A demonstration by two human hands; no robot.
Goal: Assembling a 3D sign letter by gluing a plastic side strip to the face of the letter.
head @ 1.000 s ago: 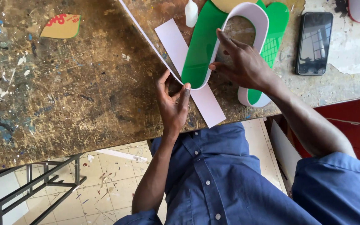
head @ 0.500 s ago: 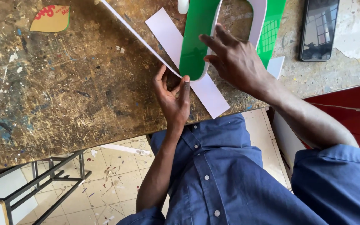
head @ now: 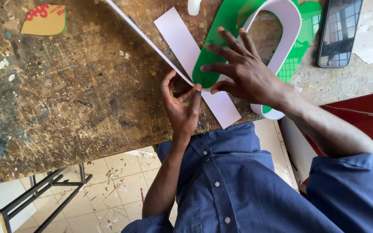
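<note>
A green cut-out letter shape (head: 225,39) with a white raised edge band (head: 291,30) lies on the worn wooden workbench (head: 74,95). My right hand (head: 242,71) presses flat on it with fingers spread. My left hand (head: 180,105) pinches the end of a long thin white strip (head: 141,32) where it meets the green shape's rounded lower end. A flat white strip (head: 195,60) lies underneath both.
A black phone (head: 338,32) rests at the upper right on the bench. A tan, red and green cut-out piece (head: 44,19) lies at the upper left. A red panel (head: 363,116) sits at the right. A black metal frame (head: 39,203) stands on the littered tiled floor below.
My right hand has shifted from gripping the shape's edge to pressing flat on it. My left hand has moved up to pinch the strip at the green end.
</note>
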